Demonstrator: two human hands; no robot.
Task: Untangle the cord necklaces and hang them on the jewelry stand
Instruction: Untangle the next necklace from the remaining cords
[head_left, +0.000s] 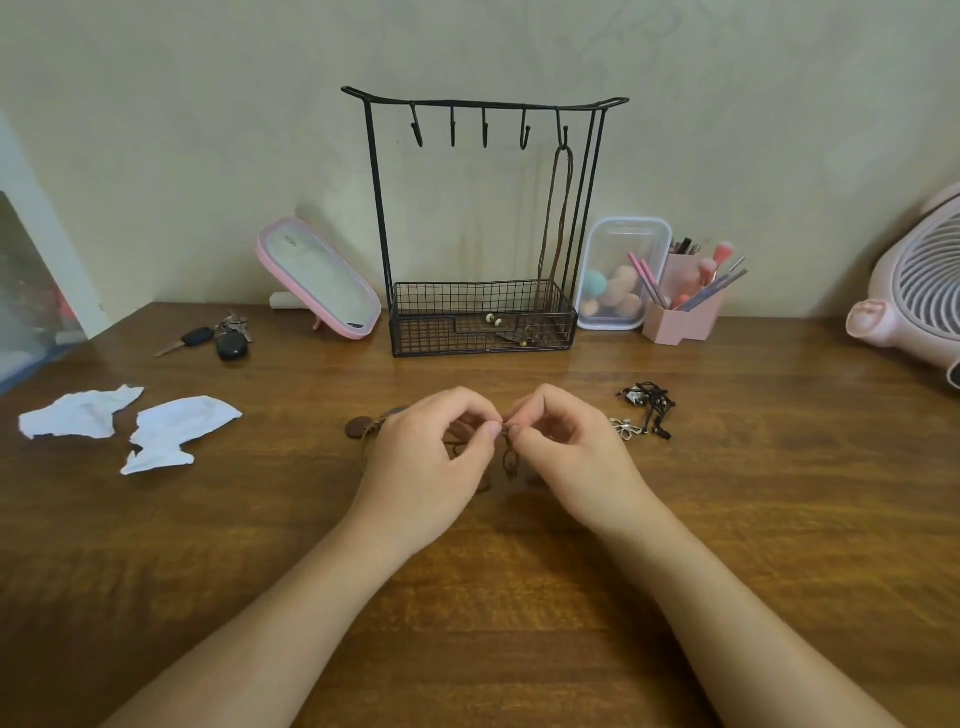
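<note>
Fingers (480, 436) of left hand (426, 457) and right hand (566, 452) pinch one brown cord necklace (509, 461) mid-bench; one other brown necklace (554, 218) hangs from one black wire stand (376, 208).

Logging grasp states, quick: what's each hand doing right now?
Left hand: pinching the brown cord necklace.
Right hand: pinching the same necklace.

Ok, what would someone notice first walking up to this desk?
The left hand and right hand meet over the wooden desk, pinching a brown cord between them. Behind stands a black wire jewelry stand, one brown necklace hanging from its rightmost hook. A pink fan sits far right.
</note>
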